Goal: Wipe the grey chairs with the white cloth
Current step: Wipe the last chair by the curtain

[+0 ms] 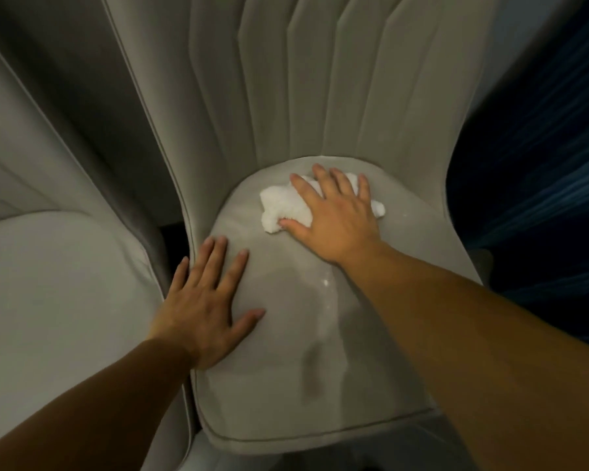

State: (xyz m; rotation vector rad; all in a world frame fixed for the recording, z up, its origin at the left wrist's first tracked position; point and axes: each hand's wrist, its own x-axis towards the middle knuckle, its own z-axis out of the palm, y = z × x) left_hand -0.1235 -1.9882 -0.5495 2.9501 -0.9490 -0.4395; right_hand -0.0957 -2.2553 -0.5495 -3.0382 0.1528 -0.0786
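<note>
Grey, smooth upholstery with piped edges covers the chair [286, 334] in the middle, its pleated back rising behind the rounded seat. A crumpled white terry cloth [288, 207] lies on the rear of that seat, pinned flat under the right hand [334, 215], whose fingers [323, 180] are spread apart and pressing down rather than clenched. The left hand [206, 302] rests palm-down on the seat's left edge, fingers apart, holding nothing.

A faint sheen on the seat's middle suggests dampness there, so the seat is probably partly wiped; the pleated back and the second grey chair [58, 283] just beside it on the left look dry and likely remain.

The bunched cloth's long axis runs roughly left to right across the seat, with no distinct front end.
</note>
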